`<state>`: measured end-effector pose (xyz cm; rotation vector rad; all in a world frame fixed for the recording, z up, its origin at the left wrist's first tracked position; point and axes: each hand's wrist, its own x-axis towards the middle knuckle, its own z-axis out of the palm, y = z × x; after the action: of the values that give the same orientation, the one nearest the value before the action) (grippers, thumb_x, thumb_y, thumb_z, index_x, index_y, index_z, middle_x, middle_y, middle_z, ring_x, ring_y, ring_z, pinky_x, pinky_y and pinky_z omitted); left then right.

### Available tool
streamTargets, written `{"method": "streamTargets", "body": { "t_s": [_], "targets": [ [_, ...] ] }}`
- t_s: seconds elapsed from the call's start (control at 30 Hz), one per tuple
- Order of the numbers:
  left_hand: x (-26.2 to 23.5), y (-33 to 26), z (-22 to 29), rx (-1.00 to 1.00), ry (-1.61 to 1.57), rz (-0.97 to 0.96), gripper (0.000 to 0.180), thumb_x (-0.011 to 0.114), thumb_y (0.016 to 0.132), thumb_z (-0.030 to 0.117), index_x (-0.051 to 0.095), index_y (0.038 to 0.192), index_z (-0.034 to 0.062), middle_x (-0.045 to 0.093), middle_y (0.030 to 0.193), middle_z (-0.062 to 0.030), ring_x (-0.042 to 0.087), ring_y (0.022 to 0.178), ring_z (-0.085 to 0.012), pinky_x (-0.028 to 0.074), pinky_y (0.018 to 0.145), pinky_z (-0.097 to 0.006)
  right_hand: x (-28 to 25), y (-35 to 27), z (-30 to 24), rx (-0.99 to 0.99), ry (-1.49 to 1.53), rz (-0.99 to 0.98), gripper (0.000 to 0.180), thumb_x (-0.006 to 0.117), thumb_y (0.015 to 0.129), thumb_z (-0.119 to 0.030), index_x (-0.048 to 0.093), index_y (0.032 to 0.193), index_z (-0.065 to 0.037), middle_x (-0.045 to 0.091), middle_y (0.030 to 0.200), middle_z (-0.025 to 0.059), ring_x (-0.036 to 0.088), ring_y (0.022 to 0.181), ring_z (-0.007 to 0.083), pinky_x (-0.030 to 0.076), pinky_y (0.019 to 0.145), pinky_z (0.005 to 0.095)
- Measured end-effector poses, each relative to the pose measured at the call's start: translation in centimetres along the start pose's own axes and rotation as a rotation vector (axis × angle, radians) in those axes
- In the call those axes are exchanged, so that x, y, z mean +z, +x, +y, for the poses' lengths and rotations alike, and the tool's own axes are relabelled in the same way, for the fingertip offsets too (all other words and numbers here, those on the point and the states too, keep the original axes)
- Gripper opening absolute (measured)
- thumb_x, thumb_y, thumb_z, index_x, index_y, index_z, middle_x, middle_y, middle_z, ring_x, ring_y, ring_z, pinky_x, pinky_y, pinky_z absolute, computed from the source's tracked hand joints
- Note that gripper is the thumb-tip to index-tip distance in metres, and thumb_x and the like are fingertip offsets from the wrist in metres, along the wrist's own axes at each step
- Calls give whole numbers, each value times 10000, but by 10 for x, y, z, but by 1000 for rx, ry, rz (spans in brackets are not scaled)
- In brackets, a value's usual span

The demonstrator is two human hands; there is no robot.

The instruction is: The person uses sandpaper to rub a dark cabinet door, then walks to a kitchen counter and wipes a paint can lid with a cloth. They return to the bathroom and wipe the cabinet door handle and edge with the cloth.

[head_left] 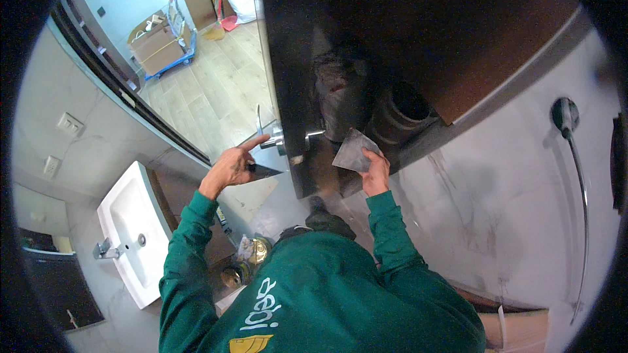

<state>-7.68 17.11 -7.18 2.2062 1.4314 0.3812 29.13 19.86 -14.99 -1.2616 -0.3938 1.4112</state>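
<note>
My left hand [230, 168] is closed round what looks like a putty knife, its flat, dark, wedge-shaped blade [267, 172] pointing right. The index finger stretches out to the metal door handle [277, 140] and seems to touch it. Beyond both hands stands a dark brown door [291, 78], with the handle near its edge. My right hand [375, 173] pinches a thin grey flat plate [355, 151] by its near corner, thumb on top. The plate is tilted in front of the dark lower part of the door. Its underside is hidden.
A white washbasin [134, 222] with a tap is at the left. Metal tins [260, 250] stand near my left arm. Past the doorway, a blue trolley [171, 65] carries a cardboard box [155, 49]. A shower hose [581, 209] hangs at the right. Cardboard [523, 330] lies lower right.
</note>
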Motion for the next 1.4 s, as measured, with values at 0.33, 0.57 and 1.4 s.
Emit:
{"method": "streamTargets", "body": {
  "t_s": [0.33,0.57,1.4],
  "targets": [
    [-26,-127,-25,-649,-695,532,583,648,660,75,656,1236,-10,718,997,-124,673,872,-211,540,822,-343,-4,194,83,-17,127,223,350,540,946,-259,585,1248,-86,492,1379,112,489,1222,307,532,846,449],
    [15,-133,-40,-898,-769,1948,152,615,856,97,714,896,-12,696,898,-95,655,787,-214,532,690,-340,26,315,128,-25,139,222,371,525,962,-304,580,1257,-86,507,1354,120,490,1215,316,536,840,437],
    [73,-45,-57,-1129,-376,2049,234,603,884,83,624,1079,-45,630,1090,-142,592,981,-252,454,859,-364,109,531,-7,-81,-69,159,363,535,956,-322,612,1201,-64,581,1238,137,543,1155,324,505,896,432]
  ]
}}
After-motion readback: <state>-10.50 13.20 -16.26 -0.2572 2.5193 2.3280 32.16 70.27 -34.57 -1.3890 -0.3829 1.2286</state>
